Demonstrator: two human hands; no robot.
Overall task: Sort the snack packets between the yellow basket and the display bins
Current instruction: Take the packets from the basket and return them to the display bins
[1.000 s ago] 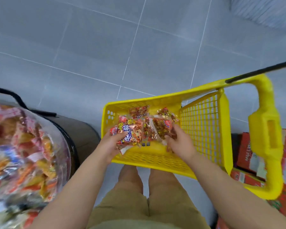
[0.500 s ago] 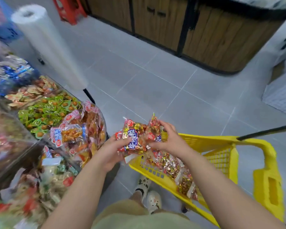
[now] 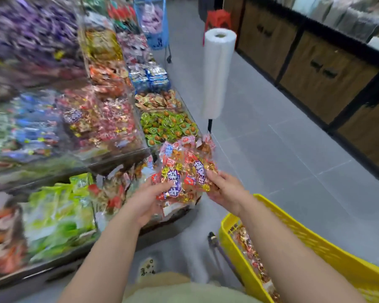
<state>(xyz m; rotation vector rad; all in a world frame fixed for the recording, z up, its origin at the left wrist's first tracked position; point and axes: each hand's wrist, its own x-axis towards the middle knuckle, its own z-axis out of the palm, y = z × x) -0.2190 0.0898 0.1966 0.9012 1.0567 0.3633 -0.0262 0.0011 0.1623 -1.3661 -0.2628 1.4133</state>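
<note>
A bundle of red and orange snack packets (image 3: 184, 173) is held up in front of me by both hands. My left hand (image 3: 149, 197) grips its lower left side and my right hand (image 3: 224, 189) grips its right side. The bundle hangs over the front edge of the display bins (image 3: 123, 132), near a bin of similar red packets (image 3: 118, 191). The yellow basket (image 3: 315, 243) stands at the lower right, under my right forearm, with more packets (image 3: 249, 254) lying inside it.
Clear bins full of sweets fill the left side, one with green packets (image 3: 169, 125) and one with light green bags (image 3: 59, 213). A roll of plastic bags (image 3: 217, 71) stands on a post beside them. Wooden cabinets (image 3: 315, 68) line the right; grey tiled floor lies between.
Both hands have lifted the packets out of the yellow basket and carried them left and up to the display bins. My view has swung from the basket to the shelves.
</note>
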